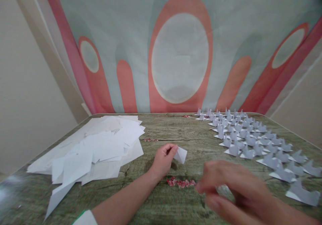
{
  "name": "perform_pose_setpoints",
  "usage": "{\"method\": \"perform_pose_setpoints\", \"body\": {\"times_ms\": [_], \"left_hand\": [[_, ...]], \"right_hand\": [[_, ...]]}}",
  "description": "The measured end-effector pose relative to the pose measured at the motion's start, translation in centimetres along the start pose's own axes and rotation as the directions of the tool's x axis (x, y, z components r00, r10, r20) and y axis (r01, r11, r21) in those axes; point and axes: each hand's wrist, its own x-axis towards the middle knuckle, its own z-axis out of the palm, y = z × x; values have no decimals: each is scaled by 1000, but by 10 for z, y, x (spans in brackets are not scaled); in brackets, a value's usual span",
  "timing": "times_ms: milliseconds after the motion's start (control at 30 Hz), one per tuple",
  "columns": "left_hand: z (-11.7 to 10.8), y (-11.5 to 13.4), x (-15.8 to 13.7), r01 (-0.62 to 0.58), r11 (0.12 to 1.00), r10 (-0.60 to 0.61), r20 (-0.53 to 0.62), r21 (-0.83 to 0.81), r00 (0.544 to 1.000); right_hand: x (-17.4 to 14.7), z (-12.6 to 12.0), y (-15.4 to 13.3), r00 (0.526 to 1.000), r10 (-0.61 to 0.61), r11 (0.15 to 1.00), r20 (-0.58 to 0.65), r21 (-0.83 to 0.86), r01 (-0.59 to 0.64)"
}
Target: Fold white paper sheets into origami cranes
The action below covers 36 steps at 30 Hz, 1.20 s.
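My left hand (164,158) is closed over the middle of the table, thumb and fingers pinching a small folded piece of white paper (181,155). The paper's pointed flap sticks out to the right of the fingertips. Closer to me and to the right, my right hand (233,188) hangs above the table, smeared a little by motion. Its thumb and forefinger are curved with a gap between them, and I see nothing held there. The other fingers of that hand are partly hidden.
On the left lies a spread heap of white paper sheets (105,144), one corner pointing toward me. Several rows of folded white paper figures (246,139) stand along the right side. The wood-patterned table (166,127) meets a printed cloth (136,23) at its far edge.
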Motion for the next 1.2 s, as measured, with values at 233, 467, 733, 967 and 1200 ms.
{"method": "perform_pose_setpoints", "body": {"times_ms": [233, 467, 733, 967, 1200], "left_hand": [[0, 9, -6, -25, 999, 19, 126, 46, 992], [5, 17, -12, -58, 992, 29, 242, 114, 970], [7, 18, -14, -29, 992, -3, 263, 119, 965], [3, 26, -13, -154, 956, 112, 176, 248, 978], [-11, 37, -30, -399, 684, 196, 373, 610, 907]], "right_hand": [[113, -8, 22, 992, 17, 963, 122, -270, 17], [93, -5, 29, 957, -251, 910, 148, -302, 285], [94, -12, 21, 914, -308, 889, 263, -263, 376], [92, -12, 24, 925, -284, 878, 253, -319, 357], [92, -2, 31, 969, -187, 894, 164, -381, 237]]}}
